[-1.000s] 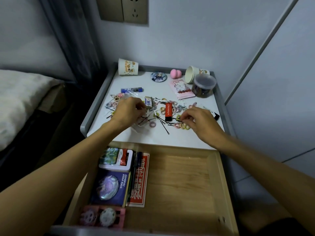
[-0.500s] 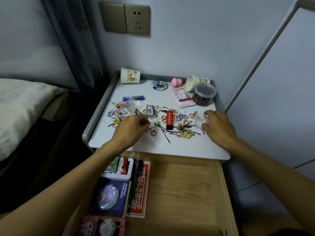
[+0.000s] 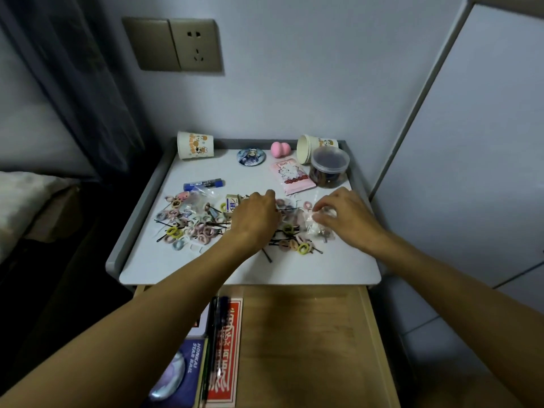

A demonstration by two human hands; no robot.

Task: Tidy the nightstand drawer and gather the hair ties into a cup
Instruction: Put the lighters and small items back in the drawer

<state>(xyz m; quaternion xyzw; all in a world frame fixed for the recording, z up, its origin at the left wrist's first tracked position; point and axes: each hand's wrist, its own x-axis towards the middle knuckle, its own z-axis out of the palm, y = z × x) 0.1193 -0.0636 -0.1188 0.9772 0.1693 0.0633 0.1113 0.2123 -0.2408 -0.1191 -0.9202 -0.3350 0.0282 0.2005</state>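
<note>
Pale wall with a socket plate (image 3: pixel 173 44) backs the white, grey-rimmed counter (image 3: pixel 235 269); head view only.

- Rear row: paper cup (image 3: pixel 195 145) at the left corner, round badge (image 3: pixel 251 156), pink sponge (image 3: pixel 280 149), second cup (image 3: pixel 306 148) lying on its side, lidded tub (image 3: pixel 329 169), pink packet (image 3: pixel 293 176).
- Mid counter: blue marker (image 3: pixel 203 184), small box (image 3: pixel 232 203), hair ties (image 3: pixel 200 228) strewn in a loose heap and tangled with black hairpins (image 3: pixel 266 256). None is in either cup yet.
- Left hand (image 3: pixel 256 216): fingers curled down into the middle of the heap; whether they pinch anything is hidden, so I cannot tell.
- Right hand (image 3: pixel 344 216): fingertips pinch a crinkled clear bag (image 3: pixel 316 228) at the heap's right edge.
- Drawer (image 3: pixel 309 334): pulled open below, booklets and a red card (image 3: pixel 225 348) stacked at its left, bare wood at right.

Step in hand, as judged: sorting the heap. Best done by lifting ties free of the hairpins a few at a time, not raking, and by bringing a cup, stood upright, near the heap first, since both cups sit well apart from it.
</note>
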